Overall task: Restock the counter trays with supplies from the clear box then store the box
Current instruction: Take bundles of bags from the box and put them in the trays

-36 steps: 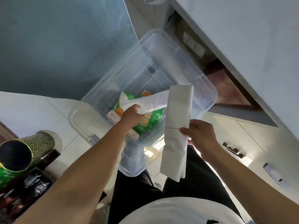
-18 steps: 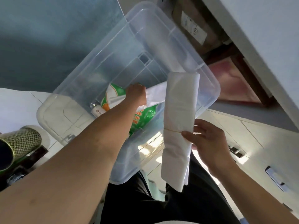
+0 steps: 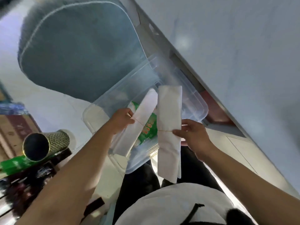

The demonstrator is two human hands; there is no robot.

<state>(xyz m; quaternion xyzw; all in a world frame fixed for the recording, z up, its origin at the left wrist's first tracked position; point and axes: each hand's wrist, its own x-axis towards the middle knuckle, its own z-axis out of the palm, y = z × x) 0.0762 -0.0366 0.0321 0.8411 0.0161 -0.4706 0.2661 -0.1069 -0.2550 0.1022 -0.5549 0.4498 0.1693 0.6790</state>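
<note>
Hands met over the clear plastic box (image 3: 197, 103), each holding a rubber-banded bundle of white paper bags. The left hand (image 3: 121, 121) had its fingers curled tight around the middle of its bundle (image 3: 139, 122), gripping right where a thin band crossed the paper; that bundle slanted up and to the right, its lower end inside the box and its upper end rising above the box's interior. The right hand (image 3: 193, 135) pinched the second bundle (image 3: 169, 127) at its own band, thumb pressed on the front of the paper and the other fingers loosely spread behind it. This bundle hung nearly upright, with its top over the box opening and its bottom dangling past the box's near rim, in front of the person's dark trousers (image 3: 193, 164). The two bundles stood just beside each other at their upper ends, and whether they touched there could not be told.

The box sat on the white tiled floor (image 3: 53, 108), beside the grey counter (image 3: 235, 54), with a green-printed packet (image 3: 148, 130) lying on its bottom, partly covered by the left bundle. A large blue-grey cushion (image 3: 78, 51) lay behind the box. To the left, a patterned cylindrical tube (image 3: 47, 143) lay on its side above a cluttered dark tray (image 3: 32, 177).
</note>
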